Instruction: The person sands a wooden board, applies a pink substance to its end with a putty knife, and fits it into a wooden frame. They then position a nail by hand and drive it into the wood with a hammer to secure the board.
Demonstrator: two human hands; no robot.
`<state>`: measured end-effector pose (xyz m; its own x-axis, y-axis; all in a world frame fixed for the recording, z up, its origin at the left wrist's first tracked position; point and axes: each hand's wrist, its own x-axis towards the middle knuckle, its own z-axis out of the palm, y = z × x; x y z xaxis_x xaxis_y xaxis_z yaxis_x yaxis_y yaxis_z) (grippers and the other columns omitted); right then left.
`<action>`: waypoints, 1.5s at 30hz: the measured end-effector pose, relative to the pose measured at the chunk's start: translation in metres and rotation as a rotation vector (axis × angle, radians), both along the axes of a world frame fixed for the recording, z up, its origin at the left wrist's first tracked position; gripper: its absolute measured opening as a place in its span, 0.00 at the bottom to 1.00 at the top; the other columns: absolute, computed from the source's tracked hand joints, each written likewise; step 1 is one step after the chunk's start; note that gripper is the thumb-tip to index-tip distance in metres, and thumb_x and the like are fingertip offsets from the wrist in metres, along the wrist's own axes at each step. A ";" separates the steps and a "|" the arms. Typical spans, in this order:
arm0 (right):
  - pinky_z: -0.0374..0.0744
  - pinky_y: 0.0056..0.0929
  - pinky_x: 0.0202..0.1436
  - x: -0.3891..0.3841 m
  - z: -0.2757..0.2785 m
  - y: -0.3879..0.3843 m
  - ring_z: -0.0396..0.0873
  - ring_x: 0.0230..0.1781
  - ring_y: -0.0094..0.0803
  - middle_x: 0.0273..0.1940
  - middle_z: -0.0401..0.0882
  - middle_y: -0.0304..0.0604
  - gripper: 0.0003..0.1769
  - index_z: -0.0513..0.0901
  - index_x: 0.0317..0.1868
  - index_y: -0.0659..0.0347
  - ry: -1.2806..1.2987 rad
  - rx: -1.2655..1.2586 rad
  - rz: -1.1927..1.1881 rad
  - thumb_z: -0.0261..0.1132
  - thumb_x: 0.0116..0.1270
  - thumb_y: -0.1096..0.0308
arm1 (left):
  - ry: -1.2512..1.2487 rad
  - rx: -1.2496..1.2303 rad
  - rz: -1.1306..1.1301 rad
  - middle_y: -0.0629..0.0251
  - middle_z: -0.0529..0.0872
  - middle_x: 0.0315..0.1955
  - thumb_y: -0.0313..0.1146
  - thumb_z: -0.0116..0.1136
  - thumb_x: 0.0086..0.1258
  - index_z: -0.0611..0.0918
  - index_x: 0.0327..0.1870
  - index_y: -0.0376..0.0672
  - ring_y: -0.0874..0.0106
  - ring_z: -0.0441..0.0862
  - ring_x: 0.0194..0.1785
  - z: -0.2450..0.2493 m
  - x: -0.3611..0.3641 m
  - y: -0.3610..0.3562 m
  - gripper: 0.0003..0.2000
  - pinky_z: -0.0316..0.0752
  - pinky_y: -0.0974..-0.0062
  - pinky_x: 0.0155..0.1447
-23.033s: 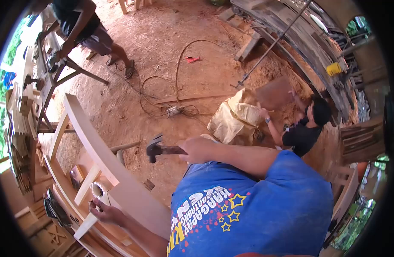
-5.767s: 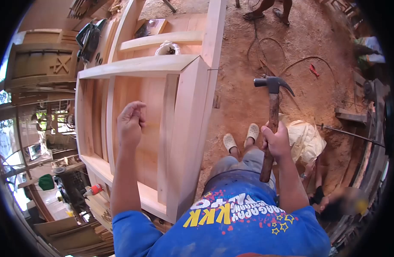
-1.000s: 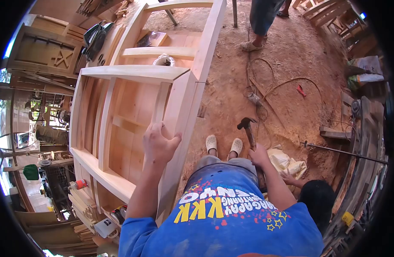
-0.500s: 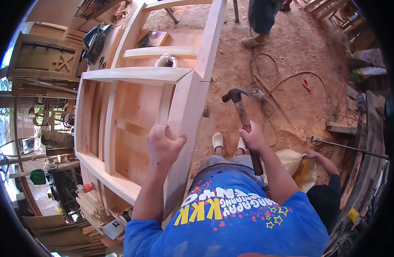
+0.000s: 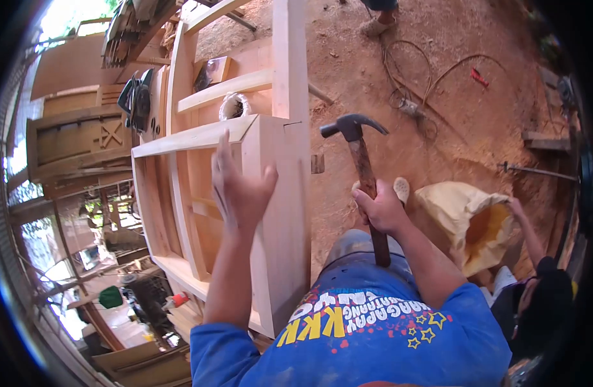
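My right hand (image 5: pixel 381 208) is wrapped round the handle of a claw hammer (image 5: pixel 363 164), whose dark head points up and away from me. My left hand (image 5: pixel 240 187) has its fingers apart and holds nothing; it is over the near part of a pale wooden frame (image 5: pixel 280 213). Whether it touches the wood cannot be made out. Beyond that hand, a white roll (image 5: pixel 234 106) stands by the crosspiece of the frame.
At the right, another person's arm (image 5: pixel 530 235) reaches to an open sack (image 5: pixel 461 216). Cables (image 5: pixel 432 80) and a red object (image 5: pixel 479 77) lie on the dirt floor. A power tool (image 5: pixel 136 102) rests at the left; another person's foot (image 5: pixel 378 26) is at the top.
My left hand has spread its fingers and moved up toward the frame's corner joint. The view has shifted, and more of the sack and the person beside it shows. The hammer remains in my right hand.
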<state>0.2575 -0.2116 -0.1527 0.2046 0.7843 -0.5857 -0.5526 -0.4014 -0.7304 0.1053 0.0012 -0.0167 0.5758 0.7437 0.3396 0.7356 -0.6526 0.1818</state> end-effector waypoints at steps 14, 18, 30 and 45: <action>0.80 0.29 0.28 -0.008 -0.028 -0.005 0.80 0.23 0.24 0.28 0.79 0.37 0.16 0.76 0.48 0.62 0.007 -0.045 -0.052 0.70 0.73 0.61 | 0.034 -0.452 -0.075 0.69 0.74 0.28 0.48 0.62 0.78 0.79 0.37 0.40 0.73 0.74 0.35 0.030 0.000 0.080 0.18 0.70 0.69 0.39; 0.80 0.29 0.24 0.013 -0.019 0.004 0.79 0.21 0.24 0.28 0.79 0.38 0.14 0.76 0.49 0.63 -0.042 -0.181 -0.061 0.69 0.74 0.64 | -0.437 -0.687 0.303 0.75 0.64 0.25 0.45 0.44 0.87 0.69 0.30 0.47 0.80 0.62 0.29 0.020 -0.081 0.036 0.19 0.58 0.76 0.34; 0.78 0.29 0.23 0.014 -0.052 0.052 0.77 0.19 0.24 0.27 0.76 0.36 0.15 0.75 0.50 0.62 0.056 -0.091 -0.012 0.69 0.76 0.63 | -0.339 -0.799 0.351 0.76 0.65 0.30 0.39 0.59 0.79 0.70 0.72 0.36 0.84 0.60 0.31 0.022 -0.074 -0.005 0.26 0.60 0.80 0.35; 0.76 0.28 0.20 0.014 -0.080 0.080 0.75 0.17 0.24 0.25 0.75 0.36 0.13 0.73 0.50 0.62 0.102 -0.201 0.015 0.68 0.76 0.68 | -0.126 -0.681 0.205 0.41 0.84 0.59 0.29 0.72 0.57 0.56 0.84 0.36 0.57 0.87 0.59 -0.005 0.031 0.044 0.51 0.82 0.62 0.66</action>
